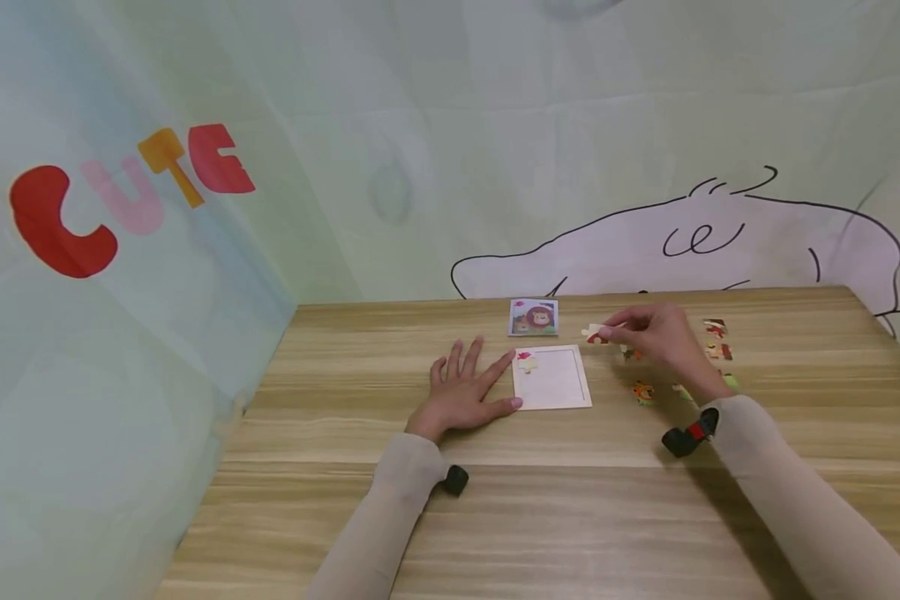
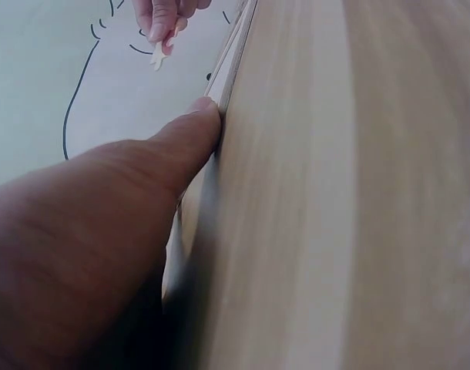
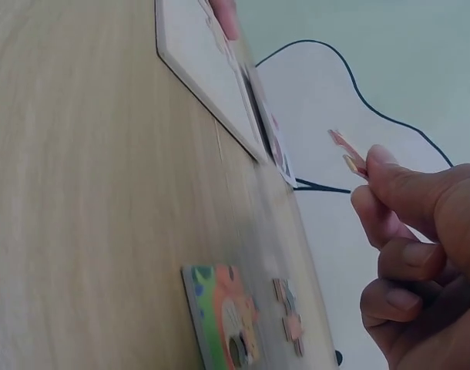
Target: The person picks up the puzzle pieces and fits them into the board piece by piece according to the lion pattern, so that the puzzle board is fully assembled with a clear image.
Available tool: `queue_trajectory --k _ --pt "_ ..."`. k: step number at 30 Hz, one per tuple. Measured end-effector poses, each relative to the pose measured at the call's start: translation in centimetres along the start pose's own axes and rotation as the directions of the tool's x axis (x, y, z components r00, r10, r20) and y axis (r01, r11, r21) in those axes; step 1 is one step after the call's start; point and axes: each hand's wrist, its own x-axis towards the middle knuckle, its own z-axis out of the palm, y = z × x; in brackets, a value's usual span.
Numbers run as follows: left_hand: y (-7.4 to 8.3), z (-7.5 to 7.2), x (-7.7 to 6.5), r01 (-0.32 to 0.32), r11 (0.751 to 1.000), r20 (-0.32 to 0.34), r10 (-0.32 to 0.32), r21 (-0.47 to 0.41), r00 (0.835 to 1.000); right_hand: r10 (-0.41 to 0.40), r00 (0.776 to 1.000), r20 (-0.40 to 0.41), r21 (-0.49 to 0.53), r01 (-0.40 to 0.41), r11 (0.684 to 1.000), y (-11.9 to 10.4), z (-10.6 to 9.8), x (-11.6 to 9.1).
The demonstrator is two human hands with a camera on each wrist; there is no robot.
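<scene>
My right hand (image 1: pixel 656 337) pinches a jigsaw puzzle piece (image 1: pixel 596 334) between thumb and index finger, above the table to the right of the square puzzle tray (image 1: pixel 587 397). In the right wrist view the held piece (image 3: pixel 350 158) appears nearly edge-on, with the other fingers curled beneath. My left hand (image 1: pixel 461 392) lies on the table with fingers spread, its thumb and index fingertip touching the tray's left edge. One puzzle piece (image 1: pixel 527 363) with a pink patch sits in the tray's upper left corner; white base shows elsewhere inside the frame.
Behind the tray lies a picture card (image 1: pixel 534 318) with a lion. Several loose pieces are scattered to the right, among them an orange-and-green one (image 1: pixel 642 392) and a red one (image 1: pixel 716 327); my right arm partly covers others. A printed cloth backdrop (image 1: pixel 390 167) rises behind the wooden table (image 1: pixel 555 517).
</scene>
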Motion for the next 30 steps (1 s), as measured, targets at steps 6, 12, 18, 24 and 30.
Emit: queue_trajectory --k 6,12,18,24,30 --pt "-0.1 0.1 0.0 -0.001 1.000 -0.008 0.001 0.001 1.000 -0.040 0.999 0.036 -0.012 0.041 0.999 -0.6 0.9 0.2" --pt "0.1 0.1 -0.1 0.001 1.000 -0.007 -0.001 0.003 1.000 -0.010 0.998 0.056 -0.012 0.011 1.000 -1.0 2.2 0.5" --pt "0.2 -0.1 -0.1 0.005 1.000 -0.002 -0.005 0.007 1.000 0.011 0.996 0.087 -0.008 -0.011 1.000 -1.4 3.6 0.9" --pt "0.3 -0.2 -0.1 0.003 1.000 -0.001 -0.003 0.003 1.000 0.016 0.994 0.107 -0.008 -0.016 1.000 -2.2 4.6 1.1" --pt "0.2 -0.2 -0.1 0.008 1.000 0.004 -0.008 0.008 1.000 0.025 0.992 0.127 -0.014 -0.024 1.000 -2.7 5.3 1.3"
